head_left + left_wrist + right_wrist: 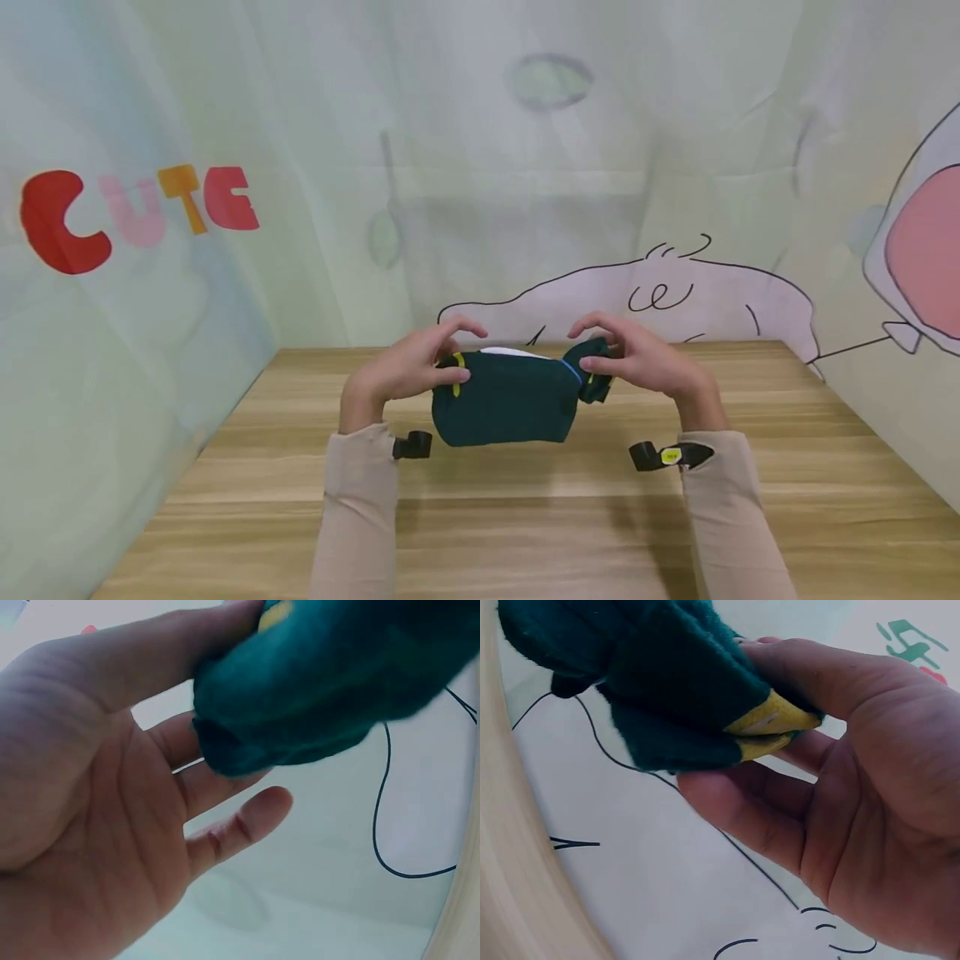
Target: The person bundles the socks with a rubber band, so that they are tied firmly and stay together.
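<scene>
A dark green plush toy (504,404) is held up in both hands over the table, its wide body on the left and a smaller lobe on the right. White shows along its top, and a blue line marks the narrow neck. My left hand (411,362) pinches the left end near a yellow strip, thumb in front and fingers behind; its little finger stays off the fabric in the left wrist view. My right hand (637,358) grips the small lobe (682,697) between thumb and fingers, around its yellow part (765,724).
A wood-grain table (300,517) lies below the hands. Printed cloth walls stand at the back and sides, with a CUTE sign (142,212) on the left and a balloon drawing (926,250) on the right. Black wrist cameras (412,445) sit on both sleeves.
</scene>
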`<state>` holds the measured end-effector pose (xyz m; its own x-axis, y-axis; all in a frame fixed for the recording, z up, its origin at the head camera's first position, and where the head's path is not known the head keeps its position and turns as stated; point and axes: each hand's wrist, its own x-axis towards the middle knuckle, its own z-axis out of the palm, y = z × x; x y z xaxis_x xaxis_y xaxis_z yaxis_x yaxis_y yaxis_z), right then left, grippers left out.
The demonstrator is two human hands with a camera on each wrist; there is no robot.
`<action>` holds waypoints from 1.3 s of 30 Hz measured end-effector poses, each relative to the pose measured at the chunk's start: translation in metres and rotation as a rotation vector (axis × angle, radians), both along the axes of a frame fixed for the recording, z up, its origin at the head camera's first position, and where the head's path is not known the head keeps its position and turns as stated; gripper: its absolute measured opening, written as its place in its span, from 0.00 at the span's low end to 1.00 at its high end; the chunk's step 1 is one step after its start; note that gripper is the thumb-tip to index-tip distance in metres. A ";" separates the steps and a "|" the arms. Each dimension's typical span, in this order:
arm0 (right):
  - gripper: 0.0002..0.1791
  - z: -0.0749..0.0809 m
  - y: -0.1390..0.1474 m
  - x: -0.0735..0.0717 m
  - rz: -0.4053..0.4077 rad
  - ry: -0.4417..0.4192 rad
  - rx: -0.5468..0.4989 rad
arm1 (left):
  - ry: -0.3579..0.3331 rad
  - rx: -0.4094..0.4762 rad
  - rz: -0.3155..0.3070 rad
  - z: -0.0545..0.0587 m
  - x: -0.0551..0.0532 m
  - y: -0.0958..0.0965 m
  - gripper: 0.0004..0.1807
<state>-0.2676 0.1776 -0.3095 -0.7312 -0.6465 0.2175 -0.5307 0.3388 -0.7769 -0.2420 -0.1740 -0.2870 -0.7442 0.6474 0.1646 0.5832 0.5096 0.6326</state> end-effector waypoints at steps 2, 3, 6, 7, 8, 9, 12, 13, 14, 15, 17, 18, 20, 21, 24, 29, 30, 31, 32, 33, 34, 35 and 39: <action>0.18 -0.004 0.000 -0.002 0.009 -0.032 0.013 | -0.016 -0.022 0.000 -0.003 -0.002 0.000 0.26; 0.18 -0.005 0.000 -0.003 0.014 -0.048 0.017 | -0.026 -0.032 0.005 -0.005 -0.003 0.001 0.26; 0.19 -0.010 0.000 -0.005 0.022 -0.096 0.035 | -0.055 -0.044 0.009 -0.011 -0.009 0.002 0.26; 0.19 -0.011 0.000 -0.006 0.025 -0.109 0.043 | -0.067 -0.043 0.007 -0.013 -0.010 0.003 0.26; 0.19 -0.013 0.001 -0.006 0.028 -0.125 0.052 | -0.082 -0.041 0.002 -0.015 -0.012 0.004 0.26; 0.19 -0.015 0.001 -0.007 0.032 -0.144 0.060 | -0.097 -0.043 -0.003 -0.017 -0.013 0.004 0.25; 0.17 -0.021 0.001 -0.009 0.045 -0.204 0.082 | -0.130 -0.064 -0.032 -0.021 -0.015 0.006 0.22; 0.16 -0.023 0.001 -0.010 0.045 -0.225 0.092 | -0.143 -0.079 -0.040 -0.022 -0.016 0.007 0.21; 0.15 -0.026 0.001 -0.010 0.045 -0.248 0.104 | -0.152 -0.096 -0.048 -0.023 -0.016 0.008 0.19; 0.15 -0.028 0.000 -0.011 0.044 -0.276 0.117 | -0.162 -0.112 -0.054 -0.025 -0.017 0.009 0.18; 0.13 -0.033 -0.001 -0.012 0.037 -0.319 0.150 | -0.178 -0.140 -0.060 -0.029 -0.019 0.012 0.16; 0.13 -0.034 -0.002 -0.013 0.030 -0.340 0.166 | -0.189 -0.152 -0.058 -0.031 -0.020 0.013 0.15; 0.13 -0.038 -0.004 -0.014 0.022 -0.367 0.196 | -0.200 -0.165 -0.061 -0.035 -0.023 0.014 0.15; 0.13 -0.039 -0.005 -0.014 0.019 -0.377 0.204 | -0.206 -0.169 -0.062 -0.037 -0.025 0.014 0.15; 0.15 -0.042 -0.008 -0.016 0.008 -0.391 0.223 | -0.223 -0.181 -0.073 -0.042 -0.030 0.013 0.15; 0.16 -0.046 -0.014 -0.018 -0.007 -0.403 0.282 | -0.231 -0.219 -0.079 -0.050 -0.035 0.013 0.15; 0.16 -0.047 -0.017 -0.019 -0.008 -0.405 0.298 | -0.236 -0.228 -0.070 -0.051 -0.035 0.013 0.15; 0.15 -0.047 -0.019 -0.019 -0.012 -0.404 0.312 | -0.234 -0.240 -0.060 -0.052 -0.035 0.013 0.15; 0.14 -0.048 -0.021 -0.019 -0.023 -0.403 0.326 | -0.232 -0.253 -0.049 -0.054 -0.036 0.013 0.15; 0.13 -0.049 -0.023 -0.019 -0.034 -0.401 0.337 | -0.237 -0.264 -0.035 -0.055 -0.036 0.013 0.15; 0.12 -0.050 -0.025 -0.019 -0.046 -0.396 0.346 | -0.240 -0.271 -0.026 -0.057 -0.037 0.013 0.15; 0.11 -0.051 -0.027 -0.019 -0.057 -0.385 0.358 | -0.241 -0.279 -0.016 -0.058 -0.037 0.013 0.15; 0.11 -0.054 -0.033 -0.020 -0.116 -0.327 0.370 | -0.222 -0.293 0.017 -0.063 -0.040 0.014 0.16</action>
